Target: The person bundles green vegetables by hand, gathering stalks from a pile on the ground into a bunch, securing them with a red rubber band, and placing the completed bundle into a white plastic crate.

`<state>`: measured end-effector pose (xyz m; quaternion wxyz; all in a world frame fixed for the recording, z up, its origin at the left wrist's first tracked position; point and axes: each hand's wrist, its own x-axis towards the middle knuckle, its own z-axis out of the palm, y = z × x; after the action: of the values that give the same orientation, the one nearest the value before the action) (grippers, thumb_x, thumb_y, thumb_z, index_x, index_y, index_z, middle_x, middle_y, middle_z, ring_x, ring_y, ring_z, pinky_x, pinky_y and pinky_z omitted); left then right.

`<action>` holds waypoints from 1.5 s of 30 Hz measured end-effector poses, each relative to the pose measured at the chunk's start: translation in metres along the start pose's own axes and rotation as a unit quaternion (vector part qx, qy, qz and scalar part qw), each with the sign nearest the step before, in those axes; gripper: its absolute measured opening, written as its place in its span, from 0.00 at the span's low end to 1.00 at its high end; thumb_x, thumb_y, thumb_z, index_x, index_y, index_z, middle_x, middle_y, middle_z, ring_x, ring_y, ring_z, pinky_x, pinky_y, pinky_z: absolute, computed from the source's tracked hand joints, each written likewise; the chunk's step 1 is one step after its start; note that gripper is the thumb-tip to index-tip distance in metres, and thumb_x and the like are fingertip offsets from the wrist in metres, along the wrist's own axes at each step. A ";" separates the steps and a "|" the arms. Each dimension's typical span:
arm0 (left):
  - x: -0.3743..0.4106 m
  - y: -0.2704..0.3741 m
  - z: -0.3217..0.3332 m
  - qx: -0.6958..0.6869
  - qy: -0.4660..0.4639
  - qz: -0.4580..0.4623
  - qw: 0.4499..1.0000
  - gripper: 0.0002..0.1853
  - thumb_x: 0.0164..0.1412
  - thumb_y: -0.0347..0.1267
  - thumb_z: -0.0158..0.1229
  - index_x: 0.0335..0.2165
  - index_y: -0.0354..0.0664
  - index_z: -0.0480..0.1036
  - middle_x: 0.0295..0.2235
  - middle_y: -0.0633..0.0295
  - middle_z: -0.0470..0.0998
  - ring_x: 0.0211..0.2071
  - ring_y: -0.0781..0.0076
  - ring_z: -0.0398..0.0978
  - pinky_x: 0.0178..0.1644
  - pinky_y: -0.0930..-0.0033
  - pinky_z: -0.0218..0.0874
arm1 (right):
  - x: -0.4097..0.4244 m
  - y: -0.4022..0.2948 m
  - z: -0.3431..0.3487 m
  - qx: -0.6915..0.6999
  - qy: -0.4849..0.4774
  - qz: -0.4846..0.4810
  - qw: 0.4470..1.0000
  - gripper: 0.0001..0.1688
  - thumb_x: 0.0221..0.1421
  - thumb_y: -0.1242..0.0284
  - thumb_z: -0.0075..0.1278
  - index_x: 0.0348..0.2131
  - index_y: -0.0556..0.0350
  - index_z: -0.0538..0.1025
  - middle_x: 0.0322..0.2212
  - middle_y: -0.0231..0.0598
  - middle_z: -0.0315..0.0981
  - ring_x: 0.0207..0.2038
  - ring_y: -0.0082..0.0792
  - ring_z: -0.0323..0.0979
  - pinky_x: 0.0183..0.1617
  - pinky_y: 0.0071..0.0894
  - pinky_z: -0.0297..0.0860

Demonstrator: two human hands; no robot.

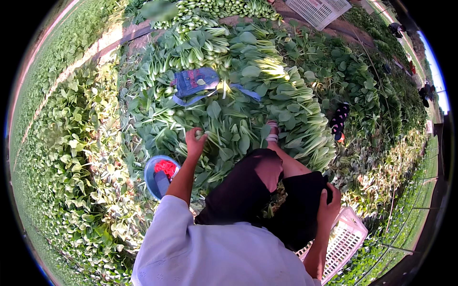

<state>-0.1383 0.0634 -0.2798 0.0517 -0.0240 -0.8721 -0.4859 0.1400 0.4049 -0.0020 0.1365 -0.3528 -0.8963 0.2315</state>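
Note:
My left hand (pixel 195 143) has its fingers closed around the pale base of a bok choy (pixel 199 133). That plant lies among the loose leafy greens (pixel 229 146) spread on the ground before me. Resting on the black trouser leg over my bent knee is my right hand (pixel 329 203), thumb apart from the fingers and nothing seen in it. Beside my left forearm stands a blue plastic basin (pixel 149 180) with red material (pixel 165 166) and a dark blue item inside. Cut bok choy in a dense row (pixel 304 111) curves along my right side.
A blue patterned cloth item (pixel 196 81) with straps lies on the greens ahead. A pale plastic crate (pixel 345 236) is behind my right arm, another crate (pixel 318 10) at the far top. A dark sleeve with pink spots (pixel 340 119) lies at right. Standing leafy crops (pixel 68 143) grow at left.

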 end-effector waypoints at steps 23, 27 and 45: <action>-0.010 0.375 -0.024 -0.453 -0.274 0.071 0.845 0.16 0.60 0.38 0.54 0.42 0.37 0.68 0.37 0.63 0.70 0.39 0.73 0.67 0.44 0.72 0.59 | 0.050 -0.188 0.048 0.413 0.054 -0.275 0.866 0.49 0.57 0.53 0.48 0.63 0.63 0.45 0.59 0.59 0.49 0.62 0.51 0.49 0.65 0.42 0.46; -0.023 0.371 0.016 -0.581 -0.343 0.019 0.738 0.18 0.64 0.38 0.48 0.46 0.36 0.65 0.37 0.59 0.71 0.38 0.68 0.71 0.42 0.68 0.65 | 0.050 -0.163 0.047 0.468 0.084 -0.226 0.850 0.51 0.54 0.58 0.54 0.62 0.66 0.46 0.57 0.58 0.53 0.62 0.46 0.52 0.64 0.40 0.49; -0.110 0.357 0.089 -0.337 -0.382 0.161 0.845 0.14 0.58 0.25 0.54 0.44 0.35 0.71 0.40 0.62 0.74 0.41 0.76 0.70 0.49 0.74 0.60 | 0.037 -0.002 0.029 0.480 0.042 -0.034 0.876 0.24 0.55 0.61 0.53 0.45 0.60 0.72 0.37 0.39 0.73 0.39 0.29 0.70 0.45 0.28 0.67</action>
<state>-0.0017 0.3278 -0.0373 -0.2189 -0.3641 -0.5893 -0.6872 0.1005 0.4202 -0.0230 0.3346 -0.2231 -0.6800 0.6131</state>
